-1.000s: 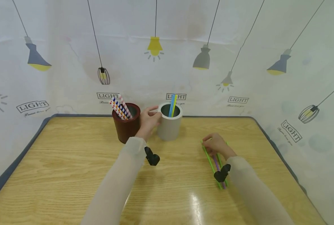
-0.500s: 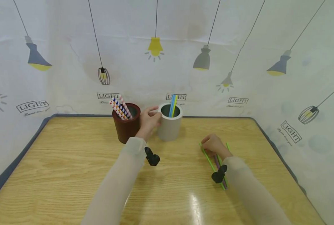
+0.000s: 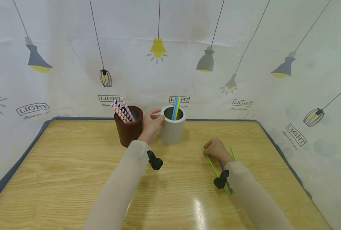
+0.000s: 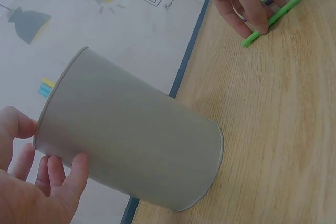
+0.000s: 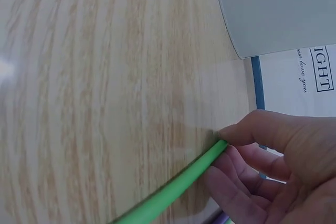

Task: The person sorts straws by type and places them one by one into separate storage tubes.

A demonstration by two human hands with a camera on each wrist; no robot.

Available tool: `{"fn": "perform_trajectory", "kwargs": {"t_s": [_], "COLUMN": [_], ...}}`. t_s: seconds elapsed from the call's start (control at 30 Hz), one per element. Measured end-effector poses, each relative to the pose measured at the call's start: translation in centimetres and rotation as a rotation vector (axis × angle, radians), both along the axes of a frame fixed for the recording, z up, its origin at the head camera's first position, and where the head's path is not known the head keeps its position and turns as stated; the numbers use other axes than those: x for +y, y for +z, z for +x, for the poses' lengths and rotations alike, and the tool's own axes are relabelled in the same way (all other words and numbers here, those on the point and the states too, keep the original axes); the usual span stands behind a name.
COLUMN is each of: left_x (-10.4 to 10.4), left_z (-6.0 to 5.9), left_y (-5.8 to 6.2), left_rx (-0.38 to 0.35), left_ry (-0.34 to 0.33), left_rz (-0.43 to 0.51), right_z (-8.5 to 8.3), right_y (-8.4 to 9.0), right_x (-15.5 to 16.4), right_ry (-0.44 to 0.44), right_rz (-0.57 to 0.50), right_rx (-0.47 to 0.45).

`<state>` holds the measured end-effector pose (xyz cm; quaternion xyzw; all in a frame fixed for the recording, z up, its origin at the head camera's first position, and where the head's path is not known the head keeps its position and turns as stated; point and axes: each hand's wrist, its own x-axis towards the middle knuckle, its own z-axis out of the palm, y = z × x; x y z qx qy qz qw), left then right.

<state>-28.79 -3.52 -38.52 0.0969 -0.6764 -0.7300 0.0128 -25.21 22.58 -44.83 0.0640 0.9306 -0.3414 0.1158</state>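
My left hand (image 3: 151, 124) holds the upper left side of a light grey cup (image 3: 172, 134), with fingertips at its rim and wall in the left wrist view. Blue and yellow straws (image 3: 176, 107) stand inside that cup. To the right, my right hand (image 3: 216, 150) pinches the far end of a green straw (image 3: 212, 163) low over the table; the right wrist view shows thumb and finger at the green straw's tip (image 5: 184, 181). A purple straw (image 3: 230, 188) and another green straw (image 3: 232, 152) lie beneath and beside this hand, partly hidden by the arm.
A dark red-brown cup (image 3: 128, 134) with several patterned straws (image 3: 121, 111) stands left of the grey one. The wooden table (image 3: 72, 179) ends at a dark blue edge, behind which hangs a white cloth (image 3: 182, 19) printed with lamps.
My right hand has shifted slightly left with the pinched green straw, which now lies farther from the other green one. The left hand and both cups have stayed put.
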Motion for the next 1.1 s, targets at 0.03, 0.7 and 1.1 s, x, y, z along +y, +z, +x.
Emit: {"fn": "perform_trajectory", "kwargs": {"t_s": [0.03,0.7,1.1], "left_x": [0.0,-0.1,0.1], "left_z": [0.0,0.0,0.2], "left_y": [0.0,-0.1,0.1], "left_rx": [0.000,-0.003,-0.001], "left_ry": [-0.002,0.006,0.007], "left_rz": [-0.001,0.000,0.006], "right_z": [0.0,-0.8,-1.1], "right_y": [-0.1,3.7,7.2], "right_x": [0.0,-0.1,-2.0], "right_ry": [0.000,0.061,0.039], "right_rz": [0.003,-0.283,-0.411], "right_rx": [0.003,0.090,0.319]}}
